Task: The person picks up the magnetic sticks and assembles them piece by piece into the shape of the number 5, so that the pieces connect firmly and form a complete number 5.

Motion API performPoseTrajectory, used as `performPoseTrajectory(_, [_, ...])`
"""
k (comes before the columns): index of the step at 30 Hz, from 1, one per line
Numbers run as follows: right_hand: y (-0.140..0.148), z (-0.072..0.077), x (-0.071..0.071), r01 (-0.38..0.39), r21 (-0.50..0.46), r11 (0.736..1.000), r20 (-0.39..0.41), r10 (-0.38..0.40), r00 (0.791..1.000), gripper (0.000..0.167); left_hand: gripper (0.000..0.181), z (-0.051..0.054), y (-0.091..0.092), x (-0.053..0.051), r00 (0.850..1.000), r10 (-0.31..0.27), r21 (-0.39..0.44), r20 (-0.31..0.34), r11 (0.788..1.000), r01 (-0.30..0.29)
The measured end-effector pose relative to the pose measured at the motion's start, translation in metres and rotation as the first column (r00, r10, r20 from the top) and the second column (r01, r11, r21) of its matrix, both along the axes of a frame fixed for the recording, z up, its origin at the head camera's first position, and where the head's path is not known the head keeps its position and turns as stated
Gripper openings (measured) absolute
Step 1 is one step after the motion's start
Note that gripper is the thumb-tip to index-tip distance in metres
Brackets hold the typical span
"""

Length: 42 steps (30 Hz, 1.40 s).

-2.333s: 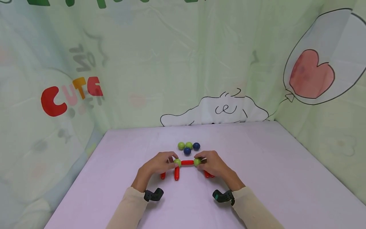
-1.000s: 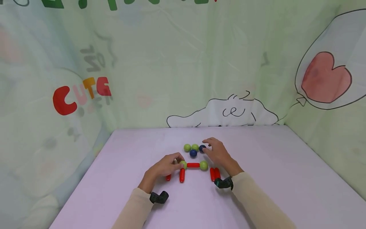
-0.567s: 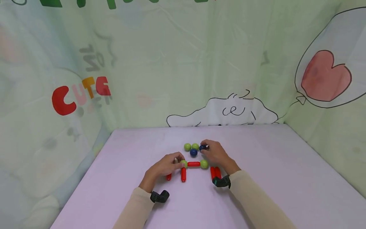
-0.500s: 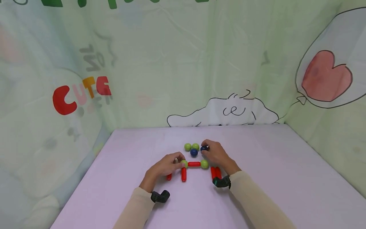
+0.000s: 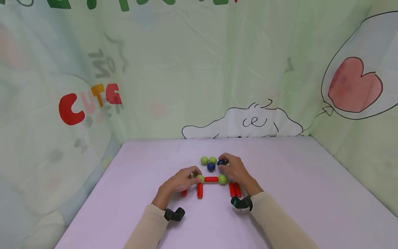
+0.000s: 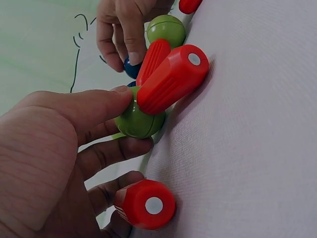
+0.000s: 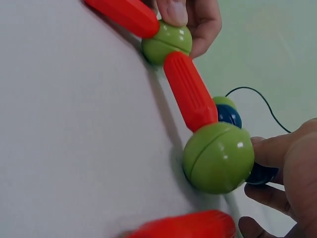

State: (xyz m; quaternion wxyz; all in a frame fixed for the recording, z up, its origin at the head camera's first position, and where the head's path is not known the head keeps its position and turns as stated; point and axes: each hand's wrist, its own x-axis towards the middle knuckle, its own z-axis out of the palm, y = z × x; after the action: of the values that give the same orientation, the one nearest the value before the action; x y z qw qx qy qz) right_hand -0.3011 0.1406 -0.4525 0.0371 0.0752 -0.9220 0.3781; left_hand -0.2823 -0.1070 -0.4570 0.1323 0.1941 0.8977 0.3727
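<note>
My left hand [image 5: 181,180] pinches a green ball [image 6: 140,120] between thumb and fingers. Two red rods join that ball: one [image 5: 200,191] points toward me, the other [image 5: 211,179] runs right to a second green ball [image 5: 222,179] lying on the table. Beyond that second ball, my right hand [image 5: 234,168] pinches a dark blue ball [image 5: 221,162] with thumb and fingertips. In the right wrist view this blue ball [image 7: 262,173] is partly hidden behind the green ball [image 7: 219,157]. A loose red rod [image 6: 146,204] with a pale round end lies beneath my left fingers.
Two green balls [image 5: 204,160] [image 5: 212,160] and another dark blue ball [image 5: 211,167] sit grouped past the joined pieces. Two red rods [image 5: 231,190] [image 5: 237,190] lie side by side near my right wrist. A printed curtain [image 5: 155,86] closes off the table's far side.
My right hand has let go of the right green ball, moved farther away and taken hold of the blue ball, which shifted slightly right from the group. My left hand keeps its hold.
</note>
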Motion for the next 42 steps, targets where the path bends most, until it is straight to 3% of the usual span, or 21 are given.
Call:
performPoseTrajectory(6, [-0.006, 0.000, 0.009, -0.004, -0.073, 0.997, -0.037, 0.002, 0.999, 0.033, 0.012, 0.000, -0.002, 0.000, 1.000, -0.001, 0.007, -0.021, 1.000, 0.002])
performPoseTrajectory(22, [-0.008, 0.003, 0.038, 0.079, -0.202, 0.976, -0.110, -0.103, 0.989, 0.034, 0.012, -0.001, 0.000, 0.001, 1.000, 0.003, 0.000, -0.016, 1.000, -0.003])
performPoseTrajectory(32, [-0.010, 0.007, 0.055, 0.054, -0.244, 0.968, -0.158, -0.094, 0.983, 0.032, 0.016, 0.000, -0.002, 0.005, 1.000, 0.026, -0.020, 0.003, 0.999, -0.026])
performPoseTrajectory(37, [-0.008, 0.008, 0.060, 0.041, -0.247, 0.968, -0.181, -0.088, 0.980, 0.033, 0.017, 0.001, -0.002, 0.004, 1.000, 0.016, -0.021, -0.022, 1.000, -0.016])
performPoseTrajectory(42, [-0.008, 0.009, 0.065, 0.032, -0.255, 0.967, -0.156, -0.073, 0.985, 0.032, 0.015, 0.000, 0.000, 0.003, 1.000, -0.001, -0.014, -0.032, 1.000, 0.001])
